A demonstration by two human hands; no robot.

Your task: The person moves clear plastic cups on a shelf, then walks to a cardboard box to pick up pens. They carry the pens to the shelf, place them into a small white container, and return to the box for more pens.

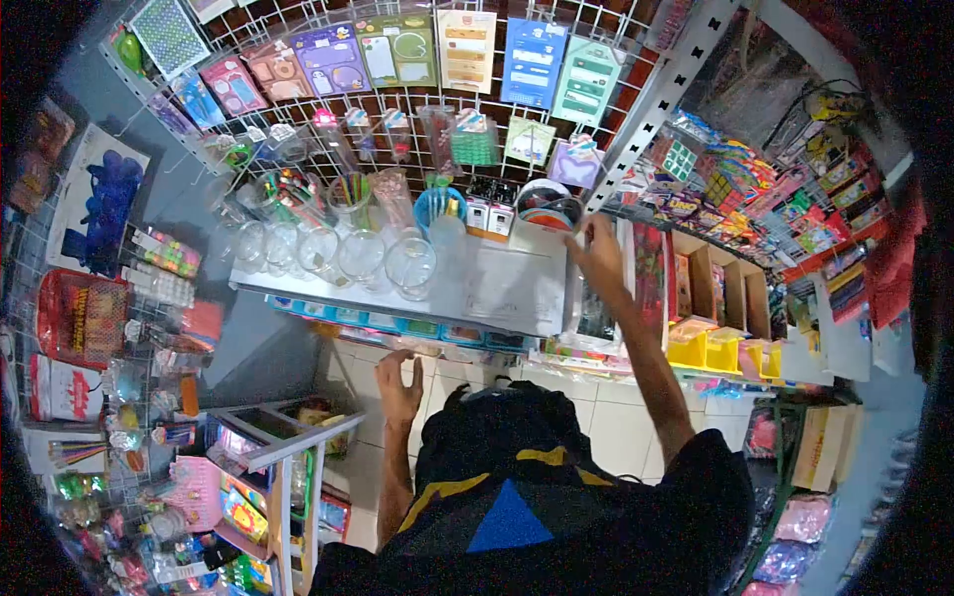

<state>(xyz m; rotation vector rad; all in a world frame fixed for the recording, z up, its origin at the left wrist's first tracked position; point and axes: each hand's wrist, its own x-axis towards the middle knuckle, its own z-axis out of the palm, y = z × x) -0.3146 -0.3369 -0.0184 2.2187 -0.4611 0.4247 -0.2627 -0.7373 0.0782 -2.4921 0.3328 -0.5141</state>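
My right hand (599, 256) reaches over the right end of the white shelf, thumb and fingers apart, with nothing visible in it. Just beyond it stands a round container (549, 206) with orange and white items inside. Left of that hand, a flat white box or sheet (515, 288) lies on the shelf. My left hand (399, 387) hangs in front of the shelf's edge, its fingers half curled and the thumb apart, holding nothing I can see. Clear plastic cups (363, 258) line the shelf's front, beyond the left hand.
Notepad packs (397, 52) hang on a wire grid at the back. A blue cup (439, 209) stands on the shelf (288, 282). To the right are yellow bins (701, 350) and toy packs. A grey metal frame (298, 437) stands at lower left, beside hanging goods.
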